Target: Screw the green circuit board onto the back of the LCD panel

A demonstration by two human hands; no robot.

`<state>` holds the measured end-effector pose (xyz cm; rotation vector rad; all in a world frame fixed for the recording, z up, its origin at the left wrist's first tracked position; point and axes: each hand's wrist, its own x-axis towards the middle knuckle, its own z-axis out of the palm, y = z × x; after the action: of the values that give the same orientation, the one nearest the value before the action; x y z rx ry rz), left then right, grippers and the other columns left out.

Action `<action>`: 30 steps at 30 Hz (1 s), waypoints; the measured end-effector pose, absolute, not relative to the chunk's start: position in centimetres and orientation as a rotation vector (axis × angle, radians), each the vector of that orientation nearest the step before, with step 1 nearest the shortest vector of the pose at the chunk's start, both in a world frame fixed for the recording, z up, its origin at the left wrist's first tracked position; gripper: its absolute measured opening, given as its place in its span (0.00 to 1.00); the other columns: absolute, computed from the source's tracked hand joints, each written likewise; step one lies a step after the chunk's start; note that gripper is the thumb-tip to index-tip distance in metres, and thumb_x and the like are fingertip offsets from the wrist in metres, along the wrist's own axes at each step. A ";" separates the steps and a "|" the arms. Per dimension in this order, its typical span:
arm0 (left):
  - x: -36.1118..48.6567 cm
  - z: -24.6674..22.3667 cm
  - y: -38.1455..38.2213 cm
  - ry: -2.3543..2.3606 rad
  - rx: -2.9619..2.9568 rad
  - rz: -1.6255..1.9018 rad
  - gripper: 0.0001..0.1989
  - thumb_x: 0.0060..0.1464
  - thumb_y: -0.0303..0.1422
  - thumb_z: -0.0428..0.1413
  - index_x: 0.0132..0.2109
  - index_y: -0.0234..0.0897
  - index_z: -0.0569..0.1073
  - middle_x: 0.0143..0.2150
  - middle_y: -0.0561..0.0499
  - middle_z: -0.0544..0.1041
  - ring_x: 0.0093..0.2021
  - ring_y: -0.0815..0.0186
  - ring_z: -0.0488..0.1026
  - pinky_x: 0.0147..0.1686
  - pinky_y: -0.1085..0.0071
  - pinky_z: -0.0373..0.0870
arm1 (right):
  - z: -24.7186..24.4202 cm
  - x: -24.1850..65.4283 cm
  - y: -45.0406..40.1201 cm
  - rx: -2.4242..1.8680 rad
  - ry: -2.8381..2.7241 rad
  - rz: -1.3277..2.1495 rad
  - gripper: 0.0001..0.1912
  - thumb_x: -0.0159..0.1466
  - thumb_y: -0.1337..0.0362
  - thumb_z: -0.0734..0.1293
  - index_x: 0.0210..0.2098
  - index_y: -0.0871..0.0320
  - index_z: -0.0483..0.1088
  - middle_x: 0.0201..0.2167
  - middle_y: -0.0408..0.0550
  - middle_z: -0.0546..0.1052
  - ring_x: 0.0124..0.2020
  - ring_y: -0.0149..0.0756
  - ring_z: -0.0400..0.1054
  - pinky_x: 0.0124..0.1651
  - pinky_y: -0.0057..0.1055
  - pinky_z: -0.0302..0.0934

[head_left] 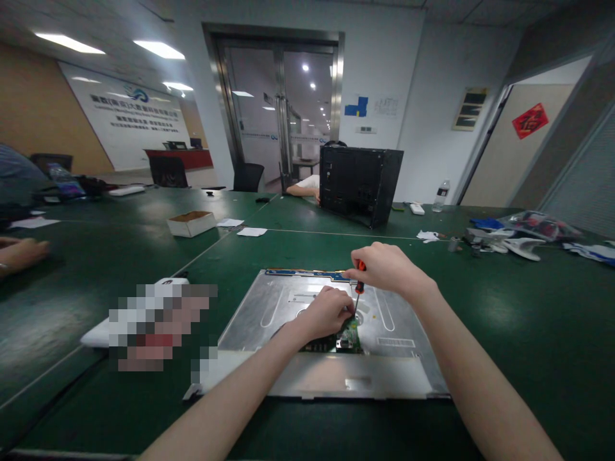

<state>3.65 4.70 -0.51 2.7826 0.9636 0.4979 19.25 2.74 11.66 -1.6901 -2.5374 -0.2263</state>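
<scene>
Midway, by the look of it, through close work at a green tabletop, I lean over a flat metal panel (pixel 406 317) with a red-and-black screwdriver (pixel 360 283) angled down to a green circuit board (pixel 353 334). The board sits exposed on the panel's middle, partly under my left forearm and fingers, and a blue strip (pixel 307 274) runs along the far edge. Both are in place on the panel; whether any screw is in or out, I cannot tell. My right grip (pixel 384 266) is closed around the screwdriver's handle, wrist raised, the shaft slanting down to the board's far edge. My left grip (pixel 329 310) is bent low beside the tip, fingers curled nearly together; whether they pinch a small part or only steady the spot is hidden from view. Beyond us on the table (pixel 509 320) stand a black computer case (pixel 353 182) and an open box (pixel 192 225).
</scene>
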 end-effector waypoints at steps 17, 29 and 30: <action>3.6 -0.4 4.7 0.964 2.783 0.483 0.06 0.51 0.23 0.55 0.33 0.37 0.76 0.33 0.51 0.78 0.37 0.62 0.73 0.42 0.68 0.61 | 11.5 19.4 2.8 -1.682 -2.526 -0.246 0.16 0.62 0.49 0.62 0.31 0.55 0.68 0.29 0.48 0.75 0.31 0.37 0.69 0.25 0.29 0.44; 3.6 -0.5 4.8 0.943 2.783 0.501 0.06 0.51 0.23 0.55 0.32 0.37 0.76 0.32 0.50 0.78 0.36 0.63 0.73 0.39 0.70 0.61 | 12.0 19.4 2.0 -1.593 -2.585 -0.082 0.08 0.56 0.67 0.63 0.38 0.54 0.66 0.33 0.46 0.74 0.32 0.35 0.66 0.26 0.28 0.43; 3.6 -0.5 4.8 0.941 2.783 0.502 0.06 0.51 0.23 0.55 0.32 0.37 0.76 0.32 0.50 0.78 0.36 0.62 0.73 0.39 0.70 0.61 | 12.0 19.3 1.9 -1.595 -2.587 -0.100 0.08 0.57 0.66 0.64 0.37 0.54 0.66 0.33 0.46 0.74 0.32 0.35 0.66 0.26 0.28 0.43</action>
<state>3.57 4.80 -0.54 2.7828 0.9408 0.5018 19.33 1.90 12.04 -1.5953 -2.5875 -0.1004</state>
